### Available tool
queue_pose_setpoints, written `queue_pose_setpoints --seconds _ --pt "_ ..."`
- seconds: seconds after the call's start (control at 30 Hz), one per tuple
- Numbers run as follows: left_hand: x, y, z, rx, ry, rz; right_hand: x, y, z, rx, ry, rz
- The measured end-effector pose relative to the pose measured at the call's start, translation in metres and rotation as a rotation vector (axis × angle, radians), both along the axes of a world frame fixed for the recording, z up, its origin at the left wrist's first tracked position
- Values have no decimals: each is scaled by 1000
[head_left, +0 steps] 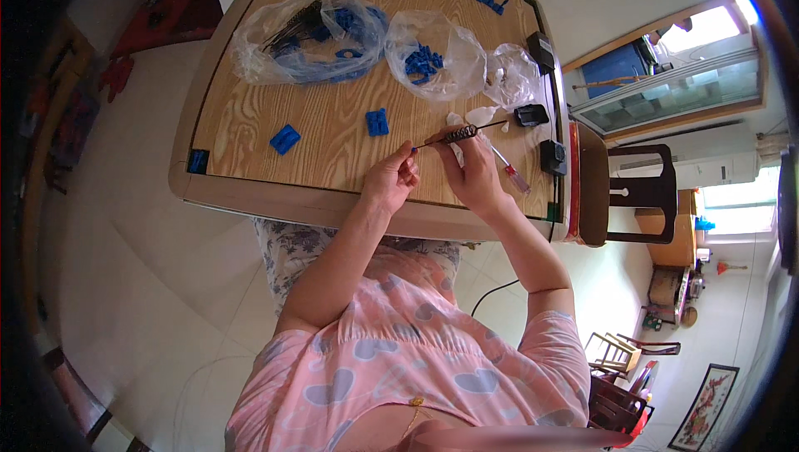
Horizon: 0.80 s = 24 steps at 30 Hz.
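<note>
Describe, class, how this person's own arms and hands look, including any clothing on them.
The left hand and right hand are ungloved, and the forearms are bare. The sleeves are short and pink, with greyish patches.

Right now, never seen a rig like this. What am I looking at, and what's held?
There's no machine: these are a person's two bare hands. The one picture comes from a fisheye camera worn on the head, looking down, so straight edges bend; picture left is the person's left. The right hand holds a dark coil with a thin rod sticking out. The left hand pinches a small blue tip near the coil's other end. On the table lie clear bags, some with blue parts, two loose blue blocks and a screwdriver.
</note>
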State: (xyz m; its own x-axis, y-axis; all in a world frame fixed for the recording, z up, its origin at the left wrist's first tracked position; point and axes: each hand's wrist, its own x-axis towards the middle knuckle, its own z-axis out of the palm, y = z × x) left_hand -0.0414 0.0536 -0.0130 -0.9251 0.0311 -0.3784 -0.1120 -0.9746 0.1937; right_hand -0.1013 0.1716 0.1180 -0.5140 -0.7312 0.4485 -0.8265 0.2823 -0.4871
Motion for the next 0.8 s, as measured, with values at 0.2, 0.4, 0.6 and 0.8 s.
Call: queue_pose_setpoints --seconds 0.2,0.4,0.6,0.8 --pt "1 0 -1 13 -5 9 1 -2 2 -16 41 11" --pt "0 0 -2 17 -4 2 0 -2 -1 -24 34 -1" --pt "0 0 0 15 -9 -1 -1 -2 -2 -19 46 1" --pt "1 1 -2 6 -6 9 0 -3 -2 -20 69 3"
